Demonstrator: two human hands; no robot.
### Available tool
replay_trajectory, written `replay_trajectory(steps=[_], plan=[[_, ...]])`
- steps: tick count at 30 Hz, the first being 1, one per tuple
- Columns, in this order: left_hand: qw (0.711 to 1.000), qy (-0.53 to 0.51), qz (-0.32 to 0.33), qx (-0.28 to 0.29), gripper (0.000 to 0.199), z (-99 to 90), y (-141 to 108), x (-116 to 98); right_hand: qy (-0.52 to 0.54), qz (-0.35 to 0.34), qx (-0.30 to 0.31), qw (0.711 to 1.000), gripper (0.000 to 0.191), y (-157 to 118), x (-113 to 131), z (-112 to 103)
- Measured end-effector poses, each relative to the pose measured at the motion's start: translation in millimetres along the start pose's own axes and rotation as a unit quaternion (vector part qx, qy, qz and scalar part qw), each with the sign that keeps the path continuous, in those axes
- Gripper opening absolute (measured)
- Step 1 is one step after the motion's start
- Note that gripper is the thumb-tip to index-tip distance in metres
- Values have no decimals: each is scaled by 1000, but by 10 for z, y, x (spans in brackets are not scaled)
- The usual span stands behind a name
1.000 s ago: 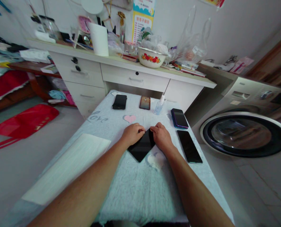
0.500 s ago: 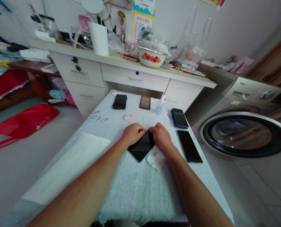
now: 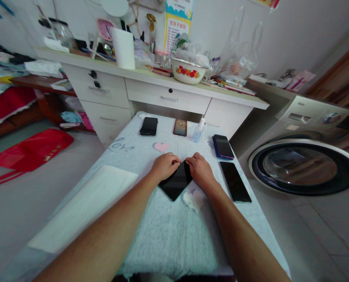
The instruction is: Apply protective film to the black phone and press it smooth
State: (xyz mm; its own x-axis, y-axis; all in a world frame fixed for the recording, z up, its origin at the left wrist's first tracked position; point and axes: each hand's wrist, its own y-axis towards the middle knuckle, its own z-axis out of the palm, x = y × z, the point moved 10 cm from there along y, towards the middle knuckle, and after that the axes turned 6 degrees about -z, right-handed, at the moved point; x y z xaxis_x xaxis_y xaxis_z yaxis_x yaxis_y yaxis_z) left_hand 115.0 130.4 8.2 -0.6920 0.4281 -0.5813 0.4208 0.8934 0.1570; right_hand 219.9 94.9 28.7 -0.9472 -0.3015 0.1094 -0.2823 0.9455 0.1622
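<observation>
A black smartphone [image 3: 176, 183] lies slantwise on the cloth-covered table, one corner toward me and its dark glossy face up. My left hand [image 3: 166, 164] is closed at its upper left side, the thumb against the far end. On the other side, my right hand [image 3: 198, 166] pinches the upper right edge, and the two sets of fingertips almost meet. The fingers partly hide the phone's far end. Right of my right hand lies another black smartphone [image 3: 235, 182], and beyond it a stack of phones [image 3: 223, 147] with purple-blue edges.
A white sheet [image 3: 86, 207] lies at the table's left. Farther back are a dark phone [image 3: 148, 126], a brown phone or case [image 3: 180, 127] and a clear spray bottle [image 3: 198, 131]. A white desk [image 3: 168, 94] stands behind, a washing machine [image 3: 303, 156] at right.
</observation>
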Motion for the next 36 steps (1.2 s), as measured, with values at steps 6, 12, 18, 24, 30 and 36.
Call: replay_trajectory(steps=[6,12,18,24,30,36], plan=[[1000,5,-3,2,20,-3,1,6,18,-13,3,1000,29,-8,46,17],[1000,5,-5,2,21,-12,-6,-1,37,-22,2,999,29,-21,81,16],[1000,4,-6,2,20,-12,-4,-9,29,-7,7,1000,30,-17,64,9],[1000,4,-4,2,19,2,0,4,29,-4,9,1000,30,-17,49,27],[1000,4,-5,2,19,-5,-5,4,28,-7,6,1000,30,-23,54,18],[1000,1,-9,3,18,-19,-7,-14,26,-12,3,1000,30,-23,74,-9]])
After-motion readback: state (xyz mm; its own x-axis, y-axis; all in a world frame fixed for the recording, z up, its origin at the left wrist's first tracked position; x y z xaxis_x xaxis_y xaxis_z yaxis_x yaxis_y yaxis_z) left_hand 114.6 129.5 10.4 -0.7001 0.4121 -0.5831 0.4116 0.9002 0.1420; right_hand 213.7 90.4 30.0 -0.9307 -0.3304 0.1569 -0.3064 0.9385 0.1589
